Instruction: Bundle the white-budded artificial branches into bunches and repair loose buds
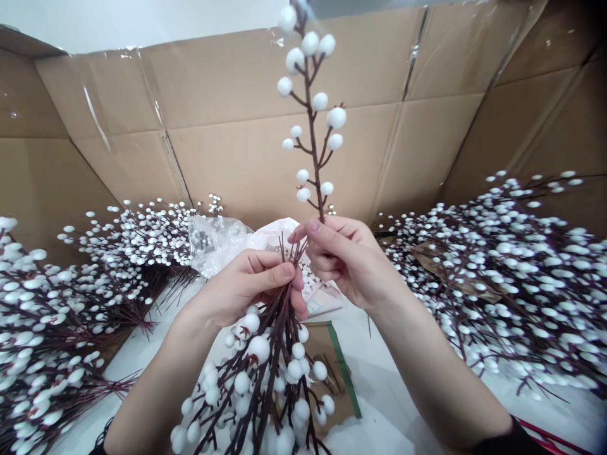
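My left hand (263,281) is closed around the brown stems of a bunch of white-berry branches (272,373), whose berries hang down toward me while the stem ends poke up above my fingers. Just to the right, my right hand (346,256) pinches the lower end of a single white-berry branch (310,120), which stands upright against the cardboard. The fingertips of my right hand are close beside the bunch's stem ends.
Piles of white-berry branches lie at the left (42,303) and right (516,272). Clear plastic wrapping (218,243) sits behind my left hand. Cardboard walls (237,95) surround the white table (389,392). A cardboard piece with green edging (344,360) lies below my hands.
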Demonstrator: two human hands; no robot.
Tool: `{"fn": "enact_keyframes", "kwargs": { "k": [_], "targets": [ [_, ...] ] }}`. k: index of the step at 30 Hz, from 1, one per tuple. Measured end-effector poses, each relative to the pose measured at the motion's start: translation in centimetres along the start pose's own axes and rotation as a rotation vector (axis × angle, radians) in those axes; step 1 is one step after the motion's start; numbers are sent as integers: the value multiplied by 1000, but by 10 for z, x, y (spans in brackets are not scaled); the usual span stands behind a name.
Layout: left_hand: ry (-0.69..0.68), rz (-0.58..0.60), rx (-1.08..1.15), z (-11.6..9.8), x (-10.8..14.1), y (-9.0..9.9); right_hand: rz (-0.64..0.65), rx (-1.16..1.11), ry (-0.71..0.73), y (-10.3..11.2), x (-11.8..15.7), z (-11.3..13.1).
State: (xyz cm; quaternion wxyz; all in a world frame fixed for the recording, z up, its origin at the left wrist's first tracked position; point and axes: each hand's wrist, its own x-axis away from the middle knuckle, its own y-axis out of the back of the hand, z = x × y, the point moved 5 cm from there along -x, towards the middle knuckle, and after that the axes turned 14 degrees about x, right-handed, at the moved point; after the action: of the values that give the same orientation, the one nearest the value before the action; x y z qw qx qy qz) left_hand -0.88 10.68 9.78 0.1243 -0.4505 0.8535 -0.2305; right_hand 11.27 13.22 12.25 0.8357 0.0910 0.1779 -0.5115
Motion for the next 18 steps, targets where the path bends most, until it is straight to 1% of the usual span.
{"fn": "enact_keyframes", "kwargs": {
  "k": [3,8,11,18],
  "targets": [
    [-3,28,30,-1,-2,3,7,-54,4,1,-3,-1],
    [35,110,158,2,-2,6,85,-103,-4,-1,-5,-2],
    [41,110,209,3,-2,8,100,-100,9,0,-5,-3],
    [25,114,198,2,-2,7,99,-101,7,1,-3,-1]
  ]
}}
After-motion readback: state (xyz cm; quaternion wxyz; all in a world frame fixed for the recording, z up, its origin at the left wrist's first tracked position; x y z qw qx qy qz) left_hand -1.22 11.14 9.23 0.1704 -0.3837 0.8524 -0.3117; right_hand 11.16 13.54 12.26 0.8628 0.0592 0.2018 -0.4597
